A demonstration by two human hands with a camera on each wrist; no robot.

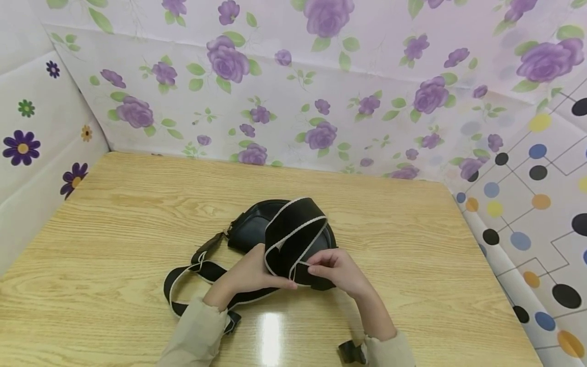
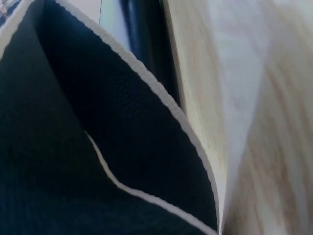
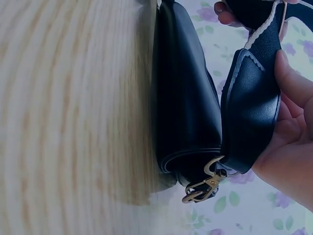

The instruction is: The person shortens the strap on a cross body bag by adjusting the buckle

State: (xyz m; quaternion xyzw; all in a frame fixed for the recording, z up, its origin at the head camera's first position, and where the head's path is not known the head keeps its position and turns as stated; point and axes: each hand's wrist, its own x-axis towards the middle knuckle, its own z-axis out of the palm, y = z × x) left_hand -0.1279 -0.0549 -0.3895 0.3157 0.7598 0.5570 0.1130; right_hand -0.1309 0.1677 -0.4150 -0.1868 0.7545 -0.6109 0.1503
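Note:
A black handbag [image 1: 249, 229] lies on the table, its wide black strap [image 1: 295, 219] with white edging looped up over its front. My left hand [image 1: 254, 272] holds the strap's lower folds, thumb stretched along them; its other fingers are mostly hidden behind the strap. On the right, my right hand [image 1: 337, 267] pinches the strap between thumb and fingers. Up close in the right wrist view, a smooth leather end piece [image 3: 252, 107] joins the strap to the bag by a brass-coloured clasp [image 3: 210, 181]. Strap folds [image 2: 132, 122] fill much of the left wrist view.
Another stretch of strap [image 1: 176, 285] with a metal slider [image 1: 198, 262] curls on the wooden table [image 1: 412, 244] at the bag's left. A small black object [image 1: 352, 351] shows beside the right sleeve. A floral sheet [image 1: 275, 102] hangs behind the table.

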